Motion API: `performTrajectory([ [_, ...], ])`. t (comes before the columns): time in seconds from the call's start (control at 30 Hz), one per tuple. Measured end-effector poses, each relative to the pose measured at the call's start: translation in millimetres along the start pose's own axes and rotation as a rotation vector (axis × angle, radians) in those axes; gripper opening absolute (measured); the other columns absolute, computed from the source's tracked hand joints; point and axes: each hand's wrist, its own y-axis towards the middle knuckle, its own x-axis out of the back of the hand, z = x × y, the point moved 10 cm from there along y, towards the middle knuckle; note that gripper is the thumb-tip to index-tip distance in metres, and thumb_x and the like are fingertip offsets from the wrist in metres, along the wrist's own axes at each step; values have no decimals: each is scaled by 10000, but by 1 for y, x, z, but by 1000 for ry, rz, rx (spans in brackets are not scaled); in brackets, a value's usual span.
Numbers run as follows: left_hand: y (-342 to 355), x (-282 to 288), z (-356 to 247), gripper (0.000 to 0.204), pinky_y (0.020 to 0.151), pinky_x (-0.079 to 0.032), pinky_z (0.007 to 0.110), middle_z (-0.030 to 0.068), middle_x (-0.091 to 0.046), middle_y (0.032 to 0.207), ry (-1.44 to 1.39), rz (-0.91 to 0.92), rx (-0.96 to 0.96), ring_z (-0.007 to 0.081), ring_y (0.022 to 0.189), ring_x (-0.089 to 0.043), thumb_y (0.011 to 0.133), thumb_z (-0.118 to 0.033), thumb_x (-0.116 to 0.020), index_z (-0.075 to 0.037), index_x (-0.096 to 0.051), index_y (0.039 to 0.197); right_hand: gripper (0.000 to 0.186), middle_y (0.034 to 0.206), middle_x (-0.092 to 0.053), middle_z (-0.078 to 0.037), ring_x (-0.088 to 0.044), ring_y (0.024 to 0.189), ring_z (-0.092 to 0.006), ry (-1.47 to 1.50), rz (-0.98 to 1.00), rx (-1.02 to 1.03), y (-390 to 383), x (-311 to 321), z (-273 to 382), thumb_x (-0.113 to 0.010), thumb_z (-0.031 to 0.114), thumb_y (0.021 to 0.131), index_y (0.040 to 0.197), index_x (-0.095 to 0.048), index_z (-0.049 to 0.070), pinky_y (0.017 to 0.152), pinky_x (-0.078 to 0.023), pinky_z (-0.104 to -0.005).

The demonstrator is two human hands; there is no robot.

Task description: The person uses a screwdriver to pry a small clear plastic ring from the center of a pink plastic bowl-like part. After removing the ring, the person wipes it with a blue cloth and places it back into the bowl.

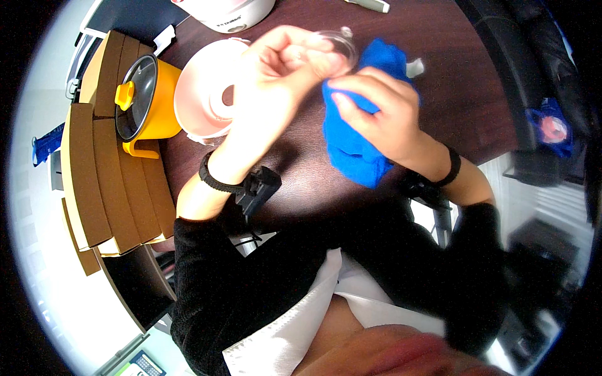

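My left hand (282, 69) is raised over the table with its fingers closed round a small clear round piece (342, 44), which looks like a transparent lid with a little knob. Motion and glare blur its outline. Close by on the right, my right hand (389, 116) grips a bunched blue cloth (357, 160), part of it hanging below the fingers. The cloth's upper edge comes near the clear piece; whether they touch I cannot tell. Just left of my left hand lies a pale pink, bowl-shaped plastic part (197, 94) with a round hole in its middle, partly covered by my wrist.
A yellow pot (164, 103) with a dark glass lid and yellow knob stands at the left, beside stacked brown cardboard boxes (119, 182). At the far side are a white appliance (226, 12) and a pale handle-like object (370, 5). The dark wooden table (464, 106) extends right.
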Motion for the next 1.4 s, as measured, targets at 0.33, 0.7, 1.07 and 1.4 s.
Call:
performTrajectory([
  [0.33,0,12,16,141,759,-514,238,113,-653,853,-149,-104,65,150,798,-641,803,15,-628,14,-555,924,152,753,-620,-111,-620,649,-234,12,-130,-43,6,22,-3,-679,39,713,860,-637,41,570,-479,-299],
  [0.7,-17,9,20,216,781,-511,355,96,-583,870,-471,161,227,193,838,-588,889,-61,-476,-14,-526,1093,150,860,-652,-98,-635,793,-168,159,-83,-236,8,18,-35,-650,80,778,907,-621,8,706,-487,-270],
  [1.07,-77,58,57,189,626,-392,271,-3,-447,755,-908,-126,318,136,676,-431,817,-174,-554,-94,-537,988,538,929,-575,-91,-577,819,-285,-232,399,79,3,-36,12,-746,215,588,1068,-529,106,747,-440,-378],
  [1.4,-88,41,64,532,538,-439,323,170,-545,1009,-1017,14,375,199,704,-515,838,-429,-393,-9,-484,1152,454,920,-585,-112,-573,750,-304,-133,458,9,-10,-52,-4,-654,112,669,1102,-521,87,676,-457,-388],
])
